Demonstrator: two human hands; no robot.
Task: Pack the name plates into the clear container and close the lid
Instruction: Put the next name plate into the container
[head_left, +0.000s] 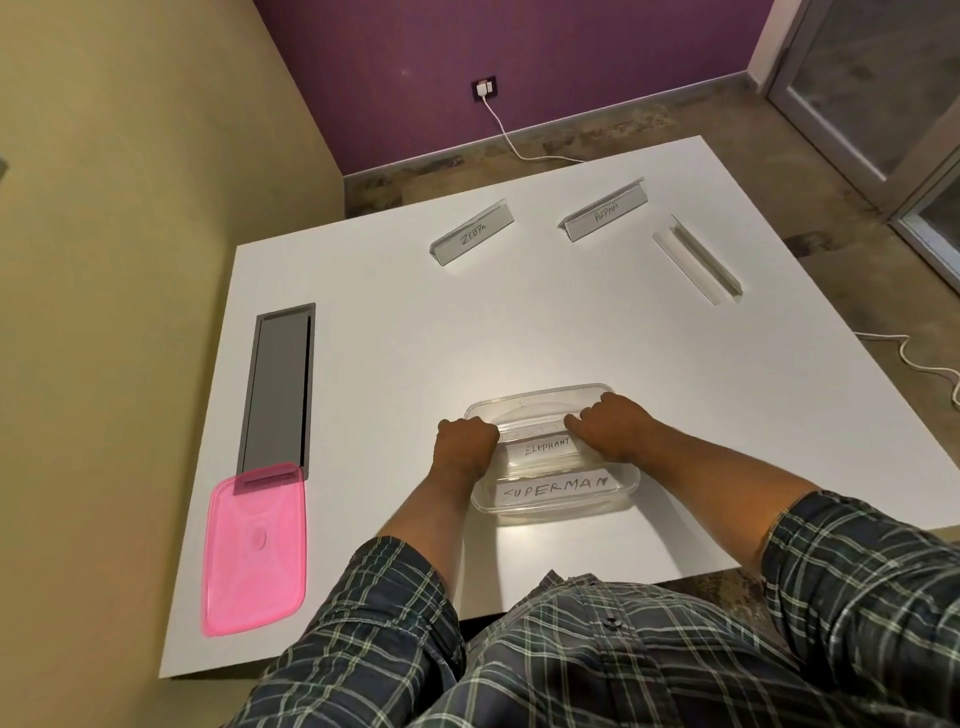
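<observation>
Five name plates, one container, one lid.
Two name plates (556, 491) lie in the clear container (545, 512); three stand on the tabletop (415, 364); one pink lid (254, 556).

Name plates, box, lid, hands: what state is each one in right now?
Clear container: open, lid off.
SUPERMAN plate: lying inside the container.
ELEPHANT plate: in the container, held at both ends.
Left hand: grips the ELEPHANT plate's end.
Right hand: grips its other end.
ZEBRA plate: standing on the table, unpacked.
ALPHA plate: standing, unpacked.
Third loose plate: on the table, label not visible.
Pink lid: flat on the table, apart from the container.
</observation>
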